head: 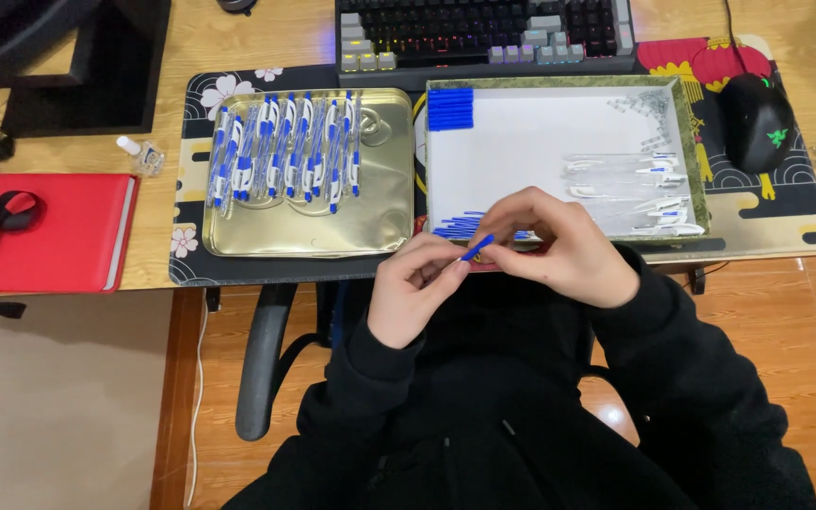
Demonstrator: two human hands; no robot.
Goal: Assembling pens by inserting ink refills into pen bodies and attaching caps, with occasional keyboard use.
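Observation:
My left hand (415, 288) and my right hand (559, 244) meet just below the desk's front edge. Between their fingertips they pinch a small blue pen part (477, 247), tilted up to the right. Right behind the hands stands a shallow white box (521, 156) with a green patterned rim. It holds a stack of blue pieces (450, 109) at its far left, more blue pieces (460, 225) at its near edge, and clear pen barrels (639, 194) on the right. Left of it, a gold metal tray (384, 203) carries several finished blue-and-white pens (285, 151).
A keyboard (484, 33) lies behind the trays, a black mouse (757, 121) at the right on the patterned desk mat (767, 203). A red notebook (44, 231) with a black strap and a small bottle (139, 153) sit at the left. A chair armrest (262, 359) is under the desk.

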